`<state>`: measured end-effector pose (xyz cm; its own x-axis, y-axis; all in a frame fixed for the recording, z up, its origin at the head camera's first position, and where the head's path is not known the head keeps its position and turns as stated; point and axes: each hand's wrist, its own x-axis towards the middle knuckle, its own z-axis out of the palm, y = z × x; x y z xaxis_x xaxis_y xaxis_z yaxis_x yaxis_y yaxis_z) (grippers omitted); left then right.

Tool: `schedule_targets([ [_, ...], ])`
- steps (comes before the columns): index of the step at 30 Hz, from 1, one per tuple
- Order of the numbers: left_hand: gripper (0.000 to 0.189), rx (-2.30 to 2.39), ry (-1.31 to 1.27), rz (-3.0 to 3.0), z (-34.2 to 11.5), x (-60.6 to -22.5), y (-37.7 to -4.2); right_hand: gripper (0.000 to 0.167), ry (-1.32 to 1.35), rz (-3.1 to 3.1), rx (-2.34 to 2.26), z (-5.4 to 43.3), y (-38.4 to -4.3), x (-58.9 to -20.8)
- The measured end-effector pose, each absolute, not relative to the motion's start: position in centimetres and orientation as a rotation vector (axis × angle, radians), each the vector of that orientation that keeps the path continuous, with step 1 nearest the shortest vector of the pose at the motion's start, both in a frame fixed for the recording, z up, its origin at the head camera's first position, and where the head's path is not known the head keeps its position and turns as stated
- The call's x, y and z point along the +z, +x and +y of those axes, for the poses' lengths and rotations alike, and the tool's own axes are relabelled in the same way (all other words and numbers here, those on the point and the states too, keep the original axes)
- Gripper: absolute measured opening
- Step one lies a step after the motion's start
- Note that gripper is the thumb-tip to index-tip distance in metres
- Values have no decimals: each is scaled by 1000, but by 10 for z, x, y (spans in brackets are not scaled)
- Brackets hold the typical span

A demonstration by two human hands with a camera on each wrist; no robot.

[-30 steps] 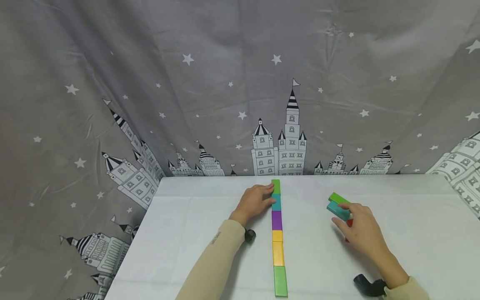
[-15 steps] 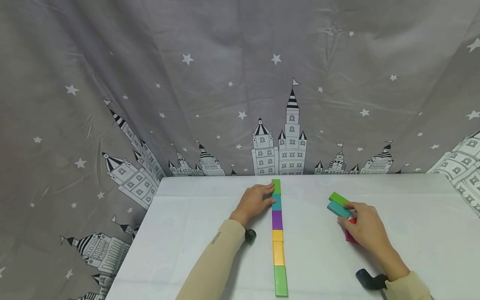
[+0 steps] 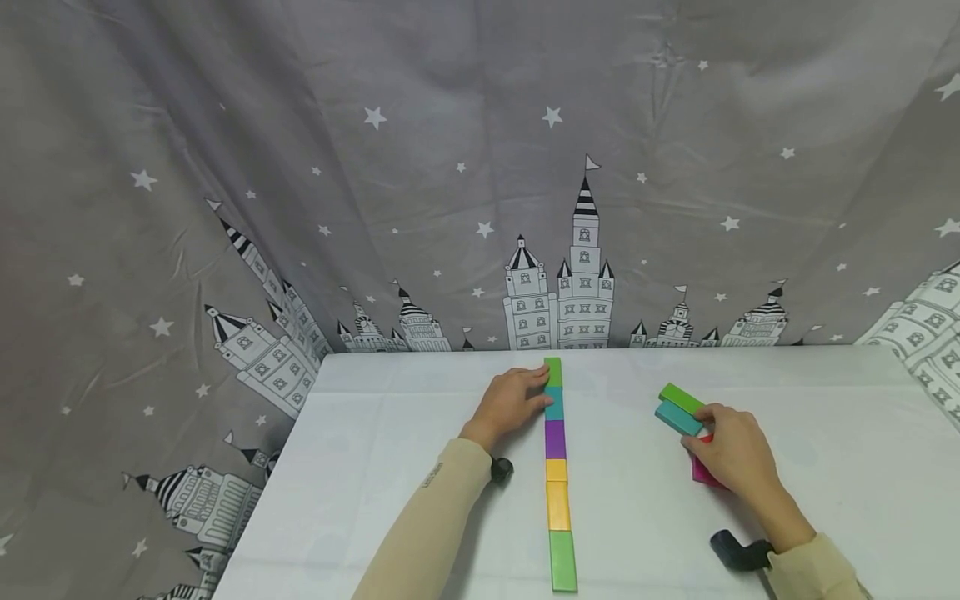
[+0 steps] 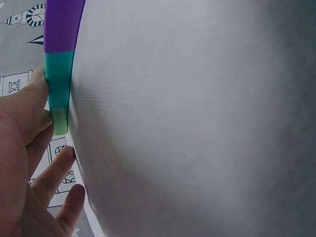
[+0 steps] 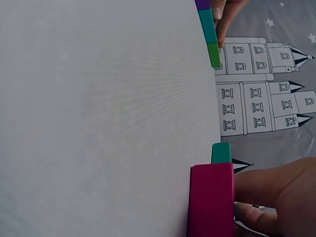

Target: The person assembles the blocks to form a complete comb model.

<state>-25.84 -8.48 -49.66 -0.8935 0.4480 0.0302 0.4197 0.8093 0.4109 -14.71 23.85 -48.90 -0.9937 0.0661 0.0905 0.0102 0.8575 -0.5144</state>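
A straight row of coloured blocks runs across the white table, with a green block [image 3: 553,372] at its far end, then a teal block [image 3: 555,403] and a purple block [image 3: 555,439]. My left hand [image 3: 504,408] rests against the left side of this green and teal pair, fingers extended. On the right, my right hand [image 3: 737,450] pinches the right end of another teal block [image 3: 675,417] between thumb and index finger. Beside that block lies a loose green block [image 3: 679,395]. A pink block [image 5: 212,200] sits partly under the right hand; a red patch shows there.
Nearer in the row lie yellow blocks [image 3: 558,506] and a light green block [image 3: 563,562]. Behind the white table [image 3: 405,400] hangs a grey curtain [image 3: 450,83] printed with castles and stars. A dark wrist device [image 3: 738,552] is worn on the right wrist.
The right thumb and fingers have closed in from a wider spread onto the right end of the loose teal block. The left hand and the row stay in place.
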Motion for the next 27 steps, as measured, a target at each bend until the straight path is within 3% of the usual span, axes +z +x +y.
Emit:
schedule_targets([
  [10,54,632,701,2923,-85,-496,-259,49,-148,-2970,833,237,-149,-490],
  [27,54,632,709,2927,-85,-497,-259,45,39,-2825,912,238,-149,-482],
])
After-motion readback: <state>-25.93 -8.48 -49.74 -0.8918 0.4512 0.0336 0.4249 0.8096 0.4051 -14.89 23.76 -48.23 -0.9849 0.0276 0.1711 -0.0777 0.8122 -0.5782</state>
